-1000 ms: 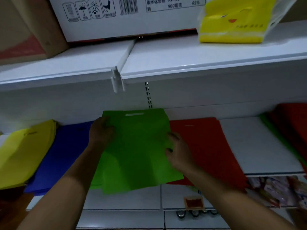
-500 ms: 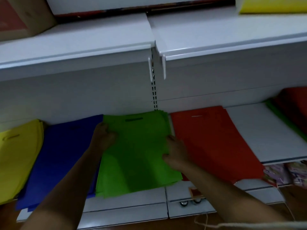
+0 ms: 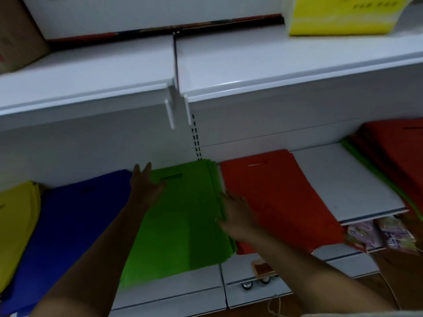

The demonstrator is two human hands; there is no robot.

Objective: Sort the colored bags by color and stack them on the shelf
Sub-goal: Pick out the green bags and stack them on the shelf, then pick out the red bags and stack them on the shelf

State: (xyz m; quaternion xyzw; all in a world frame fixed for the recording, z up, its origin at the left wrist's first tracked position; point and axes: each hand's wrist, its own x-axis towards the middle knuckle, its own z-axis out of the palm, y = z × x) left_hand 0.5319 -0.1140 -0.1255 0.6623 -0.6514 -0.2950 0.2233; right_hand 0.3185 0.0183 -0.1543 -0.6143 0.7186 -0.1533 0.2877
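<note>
A stack of green bags (image 3: pixel 185 216) lies flat on the white shelf (image 3: pixel 343 179), between a blue stack (image 3: pixel 68 227) and a red stack (image 3: pixel 279 197). A yellow stack (image 3: pixel 16 225) sits at the far left. My left hand (image 3: pixel 144 186) is lifted at the green stack's upper left edge with straight, spread fingers. My right hand (image 3: pixel 235 213) rests flat against the stack's right edge, fingers straight. Neither hand holds a bag.
A mixed pile of red bags (image 3: pixel 398 161) over green ones lies at the far right of the shelf. The upper shelf (image 3: pixel 274 72) carries a white carton (image 3: pixel 148 14), a brown box (image 3: pixel 16 35) and a yellow pack (image 3: pixel 343 17). Packaged goods (image 3: pixel 380 234) sit below right.
My left hand has let go of the green stack's left edge and opened, rising toward the back. The right hand has flattened along the right edge. The green stack now lies squared.
</note>
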